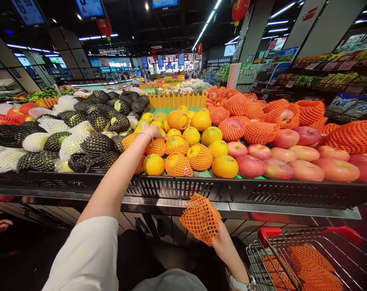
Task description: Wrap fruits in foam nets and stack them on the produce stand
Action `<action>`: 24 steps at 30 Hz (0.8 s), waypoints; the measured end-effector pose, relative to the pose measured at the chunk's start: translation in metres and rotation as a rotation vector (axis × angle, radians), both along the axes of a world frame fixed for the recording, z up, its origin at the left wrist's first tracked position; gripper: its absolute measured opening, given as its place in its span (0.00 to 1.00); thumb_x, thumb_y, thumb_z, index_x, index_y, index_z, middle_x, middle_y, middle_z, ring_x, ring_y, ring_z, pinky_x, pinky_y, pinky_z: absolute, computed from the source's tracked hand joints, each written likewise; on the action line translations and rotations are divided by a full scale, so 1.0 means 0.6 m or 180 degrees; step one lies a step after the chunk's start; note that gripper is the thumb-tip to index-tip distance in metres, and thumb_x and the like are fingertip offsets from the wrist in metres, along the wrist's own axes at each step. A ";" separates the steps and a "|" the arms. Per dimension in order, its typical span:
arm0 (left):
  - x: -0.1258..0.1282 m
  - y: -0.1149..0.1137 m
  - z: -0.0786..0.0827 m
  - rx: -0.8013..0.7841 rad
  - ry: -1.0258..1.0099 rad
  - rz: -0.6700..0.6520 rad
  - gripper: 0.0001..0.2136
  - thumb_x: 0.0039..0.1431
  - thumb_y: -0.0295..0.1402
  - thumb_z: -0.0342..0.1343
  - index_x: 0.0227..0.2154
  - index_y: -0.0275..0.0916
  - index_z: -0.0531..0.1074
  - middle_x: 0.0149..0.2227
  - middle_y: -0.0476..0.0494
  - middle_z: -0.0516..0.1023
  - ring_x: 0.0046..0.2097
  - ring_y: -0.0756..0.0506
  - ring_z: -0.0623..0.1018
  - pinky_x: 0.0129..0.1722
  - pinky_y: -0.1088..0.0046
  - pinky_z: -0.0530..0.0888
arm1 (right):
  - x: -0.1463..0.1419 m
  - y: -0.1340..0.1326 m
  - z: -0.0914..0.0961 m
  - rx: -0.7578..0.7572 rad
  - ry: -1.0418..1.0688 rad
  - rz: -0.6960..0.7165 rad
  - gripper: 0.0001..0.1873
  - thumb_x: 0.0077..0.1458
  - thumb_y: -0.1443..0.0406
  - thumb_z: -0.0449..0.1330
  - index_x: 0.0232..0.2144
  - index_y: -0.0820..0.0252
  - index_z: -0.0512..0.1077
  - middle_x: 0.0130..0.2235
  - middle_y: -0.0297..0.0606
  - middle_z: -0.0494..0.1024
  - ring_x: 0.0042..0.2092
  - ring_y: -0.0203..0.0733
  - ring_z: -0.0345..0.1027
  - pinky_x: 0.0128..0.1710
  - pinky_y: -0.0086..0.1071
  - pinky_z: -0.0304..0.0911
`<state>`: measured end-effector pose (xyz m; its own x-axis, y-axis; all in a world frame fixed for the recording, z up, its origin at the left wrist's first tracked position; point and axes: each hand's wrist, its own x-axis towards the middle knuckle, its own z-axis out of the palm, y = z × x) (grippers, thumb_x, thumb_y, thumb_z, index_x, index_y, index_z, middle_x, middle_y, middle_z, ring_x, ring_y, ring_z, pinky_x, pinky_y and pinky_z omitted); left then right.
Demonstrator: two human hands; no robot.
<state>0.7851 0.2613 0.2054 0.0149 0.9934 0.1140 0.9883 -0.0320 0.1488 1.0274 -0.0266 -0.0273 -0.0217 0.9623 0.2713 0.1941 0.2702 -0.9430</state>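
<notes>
My left hand reaches over the crate's front edge into the pile of oranges. Its fingers point down among the fruit, and their tips are hidden, so whether they grip an orange does not show. Some oranges wear orange foam nets; others are bare. Low in front of the display, my right hand holds an orange foam net sleeve, which covers most of its fingers. No fruit can be made out inside that sleeve.
Netted pears or similar green fruit lie left of the oranges, red apples to the right. A black crate wall and metal ledge run along the front. At lower right stands a shopping basket with orange nets. A person's hand shows far left.
</notes>
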 end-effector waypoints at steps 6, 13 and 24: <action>-0.002 -0.017 0.004 0.0056 0.0078 0.0137 0.31 0.46 0.51 0.64 0.41 0.24 0.74 0.50 0.23 0.75 0.60 0.24 0.66 0.61 0.47 0.54 | 0.011 -0.001 -0.031 -0.0023 0.0001 -0.0010 0.20 0.51 0.57 0.65 0.46 0.56 0.75 0.45 0.46 0.79 0.47 0.51 0.74 0.50 0.44 0.71; -0.060 -0.050 0.081 0.0959 -0.1731 -0.0163 0.29 0.56 0.47 0.57 0.48 0.22 0.70 0.48 0.30 0.76 0.50 0.35 0.77 0.49 0.59 0.71 | 0.017 0.004 -0.055 -0.0038 0.0070 -0.0275 0.20 0.52 0.58 0.64 0.47 0.57 0.74 0.47 0.46 0.78 0.49 0.52 0.73 0.52 0.48 0.69; -0.003 -0.393 -0.157 0.0195 -0.5511 -0.0499 0.42 0.50 0.70 0.37 0.56 0.42 0.65 0.51 0.37 0.76 0.56 0.31 0.73 0.46 0.53 0.75 | -0.041 0.028 -0.005 0.1180 -0.0333 -0.0205 0.16 0.57 0.55 0.61 0.44 0.54 0.77 0.41 0.44 0.82 0.43 0.50 0.77 0.44 0.42 0.75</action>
